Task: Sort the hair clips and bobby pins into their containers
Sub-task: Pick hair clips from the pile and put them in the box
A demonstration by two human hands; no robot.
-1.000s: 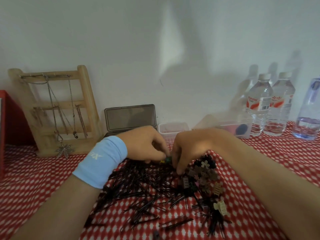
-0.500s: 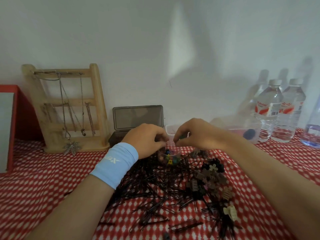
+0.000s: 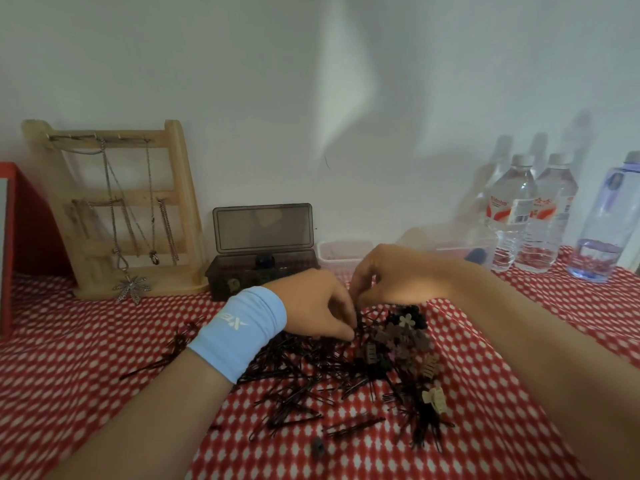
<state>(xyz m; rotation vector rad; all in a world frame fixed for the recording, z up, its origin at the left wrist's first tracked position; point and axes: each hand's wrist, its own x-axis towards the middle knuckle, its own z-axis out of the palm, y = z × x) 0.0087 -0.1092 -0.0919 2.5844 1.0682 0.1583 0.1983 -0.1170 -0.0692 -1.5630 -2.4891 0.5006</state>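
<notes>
on red-dot cloth (image 3: 69,358), pins (image 3: 294,372); wall (image 3: 242,81) prob. white

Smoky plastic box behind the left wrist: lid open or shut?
Open. The lid of the smoky plastic box stands upright behind the base, leaving the top uncovered.

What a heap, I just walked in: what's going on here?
A person is sorting a heap of black bobby pins and small brown and beige plastic hair clips on a red-and-white checked tablecloth. The left hand and right hand, fingers curled, are close together at the heap's far edge; what, if anything, they pinch is hidden. Behind them an open smoky-brown plastic box and a clear plastic tub wait.
</notes>
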